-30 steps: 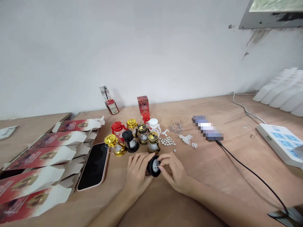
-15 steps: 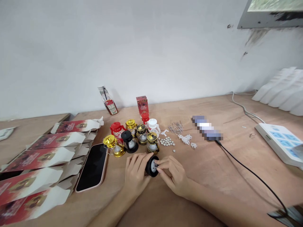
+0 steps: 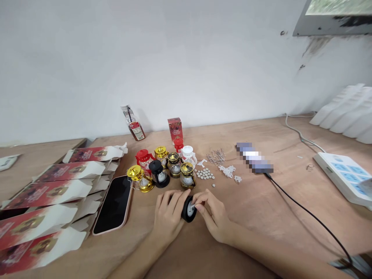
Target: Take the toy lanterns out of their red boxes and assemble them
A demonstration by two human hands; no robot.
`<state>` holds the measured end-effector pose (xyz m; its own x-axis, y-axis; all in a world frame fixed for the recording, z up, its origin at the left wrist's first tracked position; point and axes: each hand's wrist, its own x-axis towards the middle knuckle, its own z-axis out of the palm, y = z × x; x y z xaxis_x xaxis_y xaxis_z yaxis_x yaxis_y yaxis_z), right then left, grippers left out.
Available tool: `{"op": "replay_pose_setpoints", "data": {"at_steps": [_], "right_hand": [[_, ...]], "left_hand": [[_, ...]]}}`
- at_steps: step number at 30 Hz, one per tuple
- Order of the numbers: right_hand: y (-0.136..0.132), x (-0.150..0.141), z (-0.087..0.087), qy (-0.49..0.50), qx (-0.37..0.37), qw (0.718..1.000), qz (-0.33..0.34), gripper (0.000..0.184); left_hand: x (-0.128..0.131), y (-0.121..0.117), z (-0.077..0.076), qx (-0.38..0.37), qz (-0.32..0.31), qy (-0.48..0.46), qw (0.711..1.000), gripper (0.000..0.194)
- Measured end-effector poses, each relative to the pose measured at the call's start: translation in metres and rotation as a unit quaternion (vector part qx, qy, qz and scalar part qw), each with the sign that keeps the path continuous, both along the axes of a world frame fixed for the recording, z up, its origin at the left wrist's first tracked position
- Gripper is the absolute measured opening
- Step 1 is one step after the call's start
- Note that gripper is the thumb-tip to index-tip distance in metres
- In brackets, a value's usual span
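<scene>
My left hand (image 3: 168, 215) wraps round a small black toy lantern (image 3: 188, 209), held on its side with its pale underside facing right. My right hand (image 3: 212, 213) pinches at that underside with thumb and fingertips; what it holds there, if anything, is too small to see. Just beyond the hands stands a cluster of several little lanterns (image 3: 162, 168) in gold, red, black and white. A pile of small round button cells (image 3: 205, 174) and white plastic bits (image 3: 229, 171) lies to the right of them.
Several red and white flat cartons (image 3: 52, 193) lie fanned at the left beside a phone (image 3: 114, 204) in a pink case. A black cable (image 3: 305, 211) runs to the lower right. A white power strip (image 3: 345, 176) sits at the right. A red box (image 3: 175, 130) stands near the wall.
The black lantern has turned a little in my hands, so less of its pale underside shows. Both hands stay in the same spot.
</scene>
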<state>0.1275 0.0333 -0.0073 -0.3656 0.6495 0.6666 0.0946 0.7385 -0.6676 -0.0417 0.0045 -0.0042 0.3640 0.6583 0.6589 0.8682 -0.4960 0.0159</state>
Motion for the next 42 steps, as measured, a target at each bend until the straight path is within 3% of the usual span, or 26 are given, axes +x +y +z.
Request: {"op": "replay_pose_setpoints", "data": {"at_steps": [10,14,18,22,26,29,32,36,42], "right_hand": [[0.005,-0.015,-0.015,0.022,0.051,0.998,-0.023,0.015],[0.009,-0.014,-0.012,0.037,0.060,0.997,-0.012,0.015],[0.037,0.008,-0.004,-0.008,0.006,0.996,-0.085,0.014],[0.080,0.042,-0.005,-0.150,-0.067,0.959,-0.232,0.012],[0.102,0.065,-0.014,-0.307,-0.007,0.901,-0.308,0.014],[0.103,0.070,-0.017,-0.351,0.043,0.872,-0.339,0.012],[0.105,0.065,-0.018,-0.304,0.039,0.890,-0.338,0.012],[0.120,0.045,-0.017,-0.248,-0.010,0.928,-0.278,0.012],[0.147,0.016,-0.019,-0.240,-0.038,0.932,-0.270,0.011]], "left_hand": [[0.006,0.003,0.000,-0.013,0.014,-0.021,1.000,0.031],[0.006,0.003,0.000,-0.017,0.014,-0.033,0.999,0.032],[0.004,0.003,0.001,-0.022,0.018,-0.041,0.999,0.033],[0.002,0.003,0.002,-0.021,0.027,-0.051,0.998,0.033],[0.001,0.004,0.003,-0.012,0.021,-0.064,0.998,0.033],[0.001,0.005,0.002,-0.017,0.023,-0.076,0.997,0.032],[0.000,0.005,0.002,-0.025,0.027,-0.092,0.995,0.032],[-0.001,0.005,0.003,-0.030,0.024,-0.121,0.992,0.030],[-0.001,0.004,0.005,-0.032,0.021,-0.154,0.987,0.027]]}}
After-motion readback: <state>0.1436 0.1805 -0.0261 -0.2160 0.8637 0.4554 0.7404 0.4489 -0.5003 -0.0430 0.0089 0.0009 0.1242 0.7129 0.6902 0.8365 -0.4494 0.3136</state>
